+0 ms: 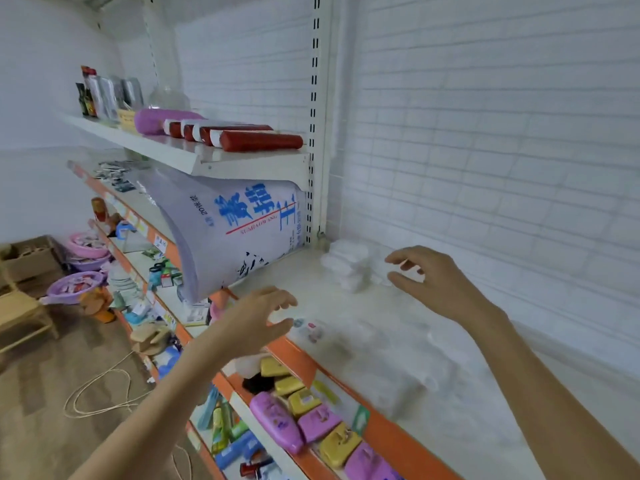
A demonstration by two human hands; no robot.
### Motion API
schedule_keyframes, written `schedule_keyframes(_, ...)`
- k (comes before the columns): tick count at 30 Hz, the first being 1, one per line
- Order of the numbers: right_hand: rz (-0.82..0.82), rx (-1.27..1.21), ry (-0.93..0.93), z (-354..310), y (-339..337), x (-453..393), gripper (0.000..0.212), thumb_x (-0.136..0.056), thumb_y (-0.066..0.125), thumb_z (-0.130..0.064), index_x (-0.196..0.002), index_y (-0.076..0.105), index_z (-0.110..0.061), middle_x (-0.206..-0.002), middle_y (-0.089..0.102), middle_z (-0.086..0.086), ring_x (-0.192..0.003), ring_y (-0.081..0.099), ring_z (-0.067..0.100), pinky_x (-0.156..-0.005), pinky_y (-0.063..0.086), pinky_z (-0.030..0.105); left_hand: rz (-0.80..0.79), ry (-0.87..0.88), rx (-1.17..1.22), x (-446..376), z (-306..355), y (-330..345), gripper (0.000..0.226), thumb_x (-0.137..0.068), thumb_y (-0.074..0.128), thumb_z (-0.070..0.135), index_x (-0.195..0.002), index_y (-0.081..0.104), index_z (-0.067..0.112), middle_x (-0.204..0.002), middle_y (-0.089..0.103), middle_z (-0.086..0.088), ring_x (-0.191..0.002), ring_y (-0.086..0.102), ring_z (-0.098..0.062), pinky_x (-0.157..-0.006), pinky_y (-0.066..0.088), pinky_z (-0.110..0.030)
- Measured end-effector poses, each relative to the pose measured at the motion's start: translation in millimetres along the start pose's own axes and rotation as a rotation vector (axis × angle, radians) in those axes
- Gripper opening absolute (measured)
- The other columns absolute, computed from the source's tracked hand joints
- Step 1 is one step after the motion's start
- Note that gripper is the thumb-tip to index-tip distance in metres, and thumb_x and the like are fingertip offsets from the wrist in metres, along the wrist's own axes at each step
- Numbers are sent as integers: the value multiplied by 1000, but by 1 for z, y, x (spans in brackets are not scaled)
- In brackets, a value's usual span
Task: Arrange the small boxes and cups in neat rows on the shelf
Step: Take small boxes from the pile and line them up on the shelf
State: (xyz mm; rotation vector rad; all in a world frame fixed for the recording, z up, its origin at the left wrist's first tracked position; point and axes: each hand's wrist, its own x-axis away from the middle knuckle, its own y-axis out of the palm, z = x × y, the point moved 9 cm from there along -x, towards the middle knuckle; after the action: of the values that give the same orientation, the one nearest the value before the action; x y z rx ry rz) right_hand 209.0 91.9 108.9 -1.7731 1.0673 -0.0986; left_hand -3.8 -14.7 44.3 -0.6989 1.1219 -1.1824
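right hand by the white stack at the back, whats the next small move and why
Probably ease the right hand left to grip the white stack: its fingers are spread open beside it, holding nothing, and the left hand hovers empty.

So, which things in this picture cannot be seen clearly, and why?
Head view only:
- White packs by the right hand: overexposed, so box or cup cannot be told.
- Pale items on the shelf: motion blur and glare wash out their shapes and count.
- Small item near the left hand: blurred, label unreadable.
- Sack: top hidden by the upper shelf.
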Motion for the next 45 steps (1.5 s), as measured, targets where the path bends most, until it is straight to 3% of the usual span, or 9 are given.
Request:
schedule_keyframes(8, -90, 56, 90, 50, 46, -93, 29, -88, 60, -31, -116, 57, -24, -116, 57, -4, -98, 51, 7, -85, 40, 23, -11, -20, 113, -114, -55, 26, 43, -88, 59, 29, -128, 46, 20, -114, 51, 5, -95, 45, -5, -82, 37, -16)
schedule_keyframes(15, -128, 66, 296, 87, 95, -144, 45, -87, 60, -26, -130, 46, -19, -135, 43, 4, -123, 40, 19, -98, 35, 30, -105, -70, 323, -208, -94, 75, 72, -75, 70, 44, -133, 32, 28, -127, 40, 2, -114, 43, -17, -98, 41, -37)
schedule_keyframes(21, -112, 33, 407, 112, 137, -151, 54, -85, 63, -23, -134, 41, -21, -140, 39, 3, -129, 36, 19, -107, 28, 31, -271, 34, 764, -229, -94, 123, 82, -63, 79, 24, -132, 36, 20, -125, 45, 4, -116, 48, -15, -86, 46, -20)
schedule_keyframes(28, 64, -7, 465, 104, 123, -136, 36, -87, 61, -32, -121, 51, -24, -123, 50, -2, -110, 46, 11, -92, 33, 21, -200, 95, 860, -233, -100, 133, 54, -68, 77, 26, -114, 49, 25, -118, 52, -1, -108, 54, -13, -91, 48, -33)
schedule_keyframes(33, 335, -172, 623, 102, 92, -103, 14, -91, 54, -32, -99, 62, -24, -96, 63, -5, -88, 58, 16, -83, 48, 32, -202, 74, 907, -228, -99, 139, 38, -78, 71, 13, -108, 50, 23, -123, 53, 0, -115, 50, -16, -96, 43, -32)
schedule_keyframes(37, 441, -296, 764, 104, 83, -71, 37, -94, 46, -37, -87, 62, -4, -78, 65, 7, -66, 59, 17, -63, 50, 30, -92, 58, 872, -222, -102, 121, 30, -78, 72, 21, -103, 55, 23, -110, 57, 3, -99, 55, -12, -84, 46, -23)
schedule_keyframes(40, 441, -342, 800, 99, 86, -54, 39, -95, 43, -39, -82, 61, -8, -71, 66, 5, -51, 58, 16, -51, 46, 22, -18, 54, 824, -212, -107, 99, 17, -83, 66, 25, -96, 56, 22, -98, 57, 10, -85, 55, -3, -68, 42, -8)
schedule_keyframes(42, 429, -327, 796, 96, 89, -48, 37, -96, 43, -38, -79, 58, -8, -65, 64, 5, -44, 54, 17, -45, 43, 19, -28, 25, 818, -204, -113, 91, 11, -88, 58, 32, -89, 56, 21, -85, 60, 9, -71, 56, -6, -61, 43, -13)
schedule_keyframes(45, 347, -264, 776, 90, 98, -46, 45, -97, 40, -37, -84, 56, 3, -56, 62, 14, -35, 47, 15, -41, 38, 16, -50, -78, 836, -191, -126, 89, 34, -93, 45, 39, -72, 54, 13, -62, 58, 0, -51, 52, -12, -49, 42, -17)
